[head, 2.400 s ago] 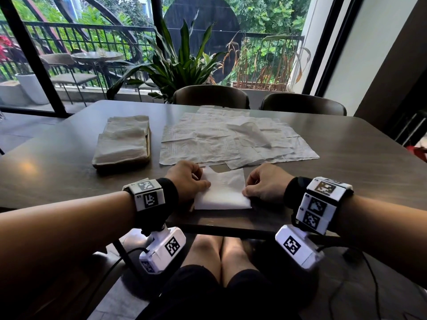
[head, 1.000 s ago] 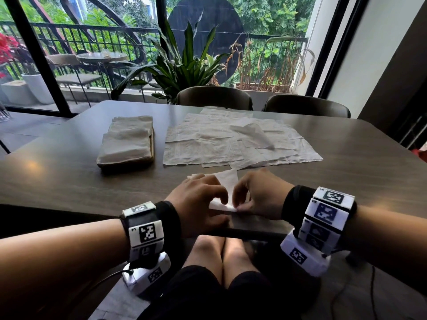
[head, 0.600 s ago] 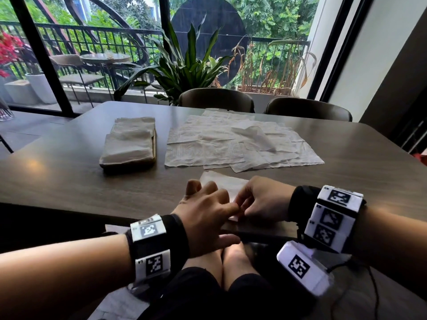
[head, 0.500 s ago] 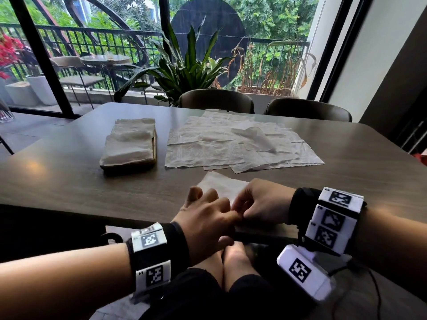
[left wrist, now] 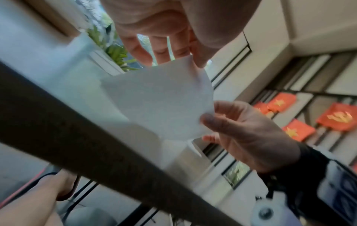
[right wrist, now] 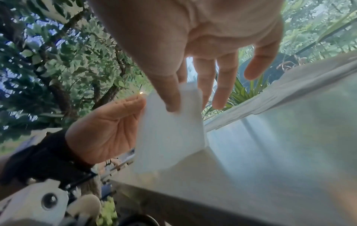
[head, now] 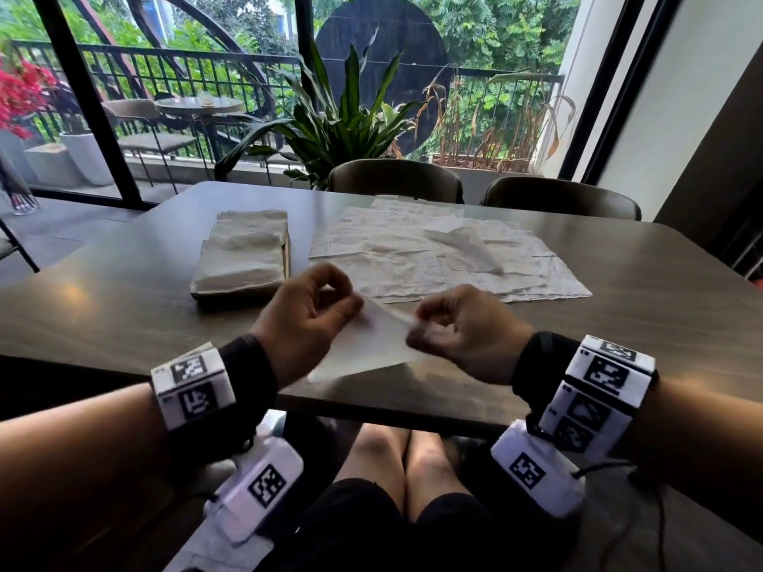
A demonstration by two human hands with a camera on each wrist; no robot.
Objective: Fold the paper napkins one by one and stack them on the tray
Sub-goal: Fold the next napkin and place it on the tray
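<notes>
A folded white napkin point(head: 367, 344) hangs just above the table's near edge, held between both hands. My left hand point(head: 355, 311) pinches its upper left corner and my right hand point(head: 417, 329) pinches its right corner. In the left wrist view the left hand's fingertips point(left wrist: 199, 59) nip the napkin point(left wrist: 158, 104) from above, and the right hand point(left wrist: 208, 120) holds the far corner. The right wrist view shows the thumb point(right wrist: 171, 99) pressed on the napkin point(right wrist: 170, 137). The tray point(head: 285, 258) at the left carries a stack of folded napkins point(head: 243, 253).
Several unfolded napkins point(head: 433, 258) lie spread over the middle of the dark table point(head: 619, 307), one with a raised fold. Two chairs point(head: 396, 179) stand at the far side before a potted plant and a window. My knees are below the table's near edge.
The napkin lay on the table under both hands; now both hands have lifted it off the surface and drawn slightly apart, each pinching a corner.
</notes>
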